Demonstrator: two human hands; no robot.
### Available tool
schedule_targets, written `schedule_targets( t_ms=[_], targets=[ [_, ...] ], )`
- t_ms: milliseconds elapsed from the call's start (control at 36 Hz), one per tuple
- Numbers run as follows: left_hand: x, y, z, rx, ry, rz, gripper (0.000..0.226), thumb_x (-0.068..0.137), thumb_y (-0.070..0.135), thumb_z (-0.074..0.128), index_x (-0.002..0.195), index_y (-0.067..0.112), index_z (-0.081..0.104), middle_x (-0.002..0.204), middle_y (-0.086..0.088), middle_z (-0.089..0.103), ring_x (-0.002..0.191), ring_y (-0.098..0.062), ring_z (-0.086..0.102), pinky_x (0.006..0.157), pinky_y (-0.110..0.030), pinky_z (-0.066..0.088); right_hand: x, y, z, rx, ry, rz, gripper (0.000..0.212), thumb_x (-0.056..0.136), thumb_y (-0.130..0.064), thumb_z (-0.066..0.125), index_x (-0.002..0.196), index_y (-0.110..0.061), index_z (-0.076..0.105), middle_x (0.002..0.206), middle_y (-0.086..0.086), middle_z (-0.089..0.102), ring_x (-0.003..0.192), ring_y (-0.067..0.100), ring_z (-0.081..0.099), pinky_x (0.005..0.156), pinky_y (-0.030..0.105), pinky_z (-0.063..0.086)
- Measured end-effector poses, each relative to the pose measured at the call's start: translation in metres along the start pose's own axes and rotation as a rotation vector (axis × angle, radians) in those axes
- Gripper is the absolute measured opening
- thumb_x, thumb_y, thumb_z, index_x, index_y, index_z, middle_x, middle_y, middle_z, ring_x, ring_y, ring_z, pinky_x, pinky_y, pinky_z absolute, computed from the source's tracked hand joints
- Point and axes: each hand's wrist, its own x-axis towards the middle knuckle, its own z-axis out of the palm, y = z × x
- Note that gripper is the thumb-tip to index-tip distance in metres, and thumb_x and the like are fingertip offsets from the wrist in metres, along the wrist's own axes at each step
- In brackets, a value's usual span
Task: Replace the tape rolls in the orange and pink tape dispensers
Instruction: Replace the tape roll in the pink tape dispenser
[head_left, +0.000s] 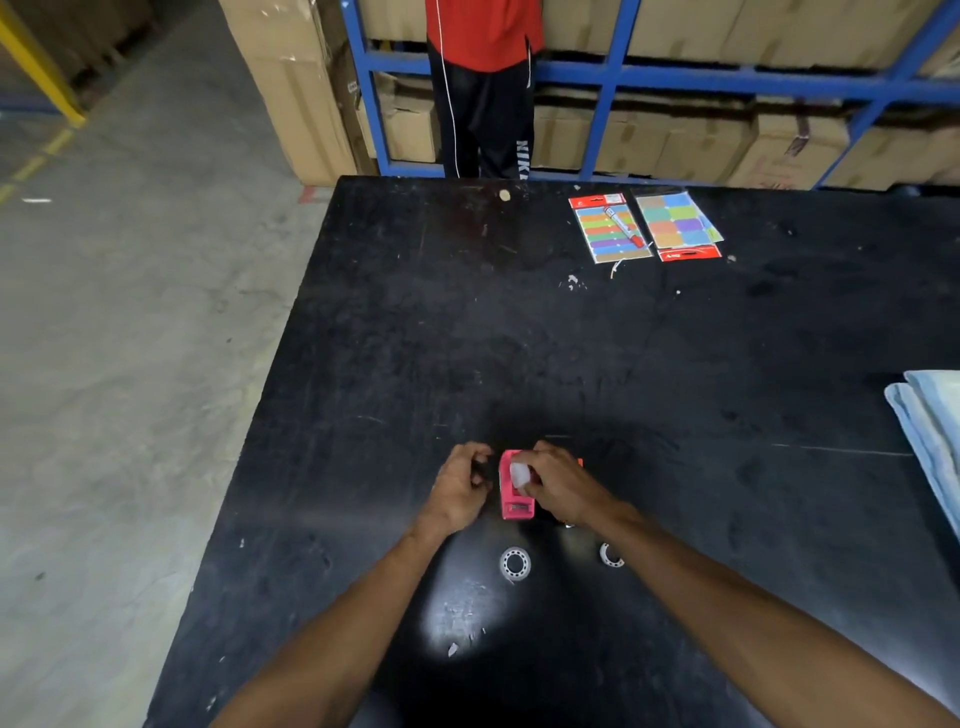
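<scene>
The right hand (553, 480) pinched a tape roll (519, 474) over the pink dispenser (514, 501); seating it squarely mattered. The left hand (462, 488) was curled, seemingly empty.

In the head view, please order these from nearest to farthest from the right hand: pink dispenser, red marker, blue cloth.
From the right hand:
1. Pink dispenser, touching it, at its left.
2. Blue cloth, at the table's right edge.
3. Red marker, on the sticker sheet at the far side.
</scene>
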Motion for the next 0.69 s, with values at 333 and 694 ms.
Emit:
schedule_targets(
  t_ms=[333, 694],
  targets=[
    [-0.065, 0.005, 0.015, -0.581, 0.018, 0.001, 0.033, 0.091, -0.009, 0.058, 0.103, 0.017, 0.074, 0.080, 0.003, 0.078, 0.076, -0.012, 0.073, 0.071, -0.025, 0.060, -0.034, -0.028, 0.010, 0.130, 0.091, -0.035, 0.013, 0.091, -0.016, 0.060, 0.079, -0.012, 0.065, 0.088, 0.006, 0.071, 0.079, 0.017, 0.062, 0.072, 0.035, 0.052],
    [-0.088, 0.006, 0.000, -0.628, 0.038, -0.062, 0.011, 0.087, 0.007, 0.071, 0.094, 0.015, 0.073, 0.086, -0.005, 0.071, 0.077, -0.010, 0.071, 0.069, -0.026, 0.061, -0.078, -0.008, 0.021, 0.106, 0.127, 0.043, 0.014, 0.079, -0.011, 0.071, 0.092, -0.009, 0.064, 0.093, 0.003, 0.056, 0.082, 0.020, 0.057, 0.079, 0.031, 0.047]
  ],
)
